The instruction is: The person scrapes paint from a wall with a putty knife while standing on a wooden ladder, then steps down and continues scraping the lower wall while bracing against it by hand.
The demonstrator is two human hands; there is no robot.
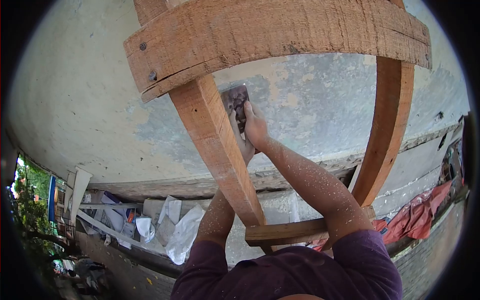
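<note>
Both my hands reach through a wooden ladder (215, 135) to a patchy, worn wall (310, 100). A dark, flat rectangular blade (236, 100) lies against the wall beside the ladder's left rail. My right hand (256, 125) is closed on its right side, the thumb pointing up along it. Partly behind the left rail, my left hand (241, 137) grips the lower left part of the same tool. The tool's handle is hidden by my hands. Pale flecks cover both forearms.
A broad rung (280, 30) crosses above my hands and a lower rung (290, 232) sits near my chest. The right rail (385, 125) stands beyond my right arm. Far below lie white sheets (185, 235), a red tarp (415, 215) and a tree (30, 220).
</note>
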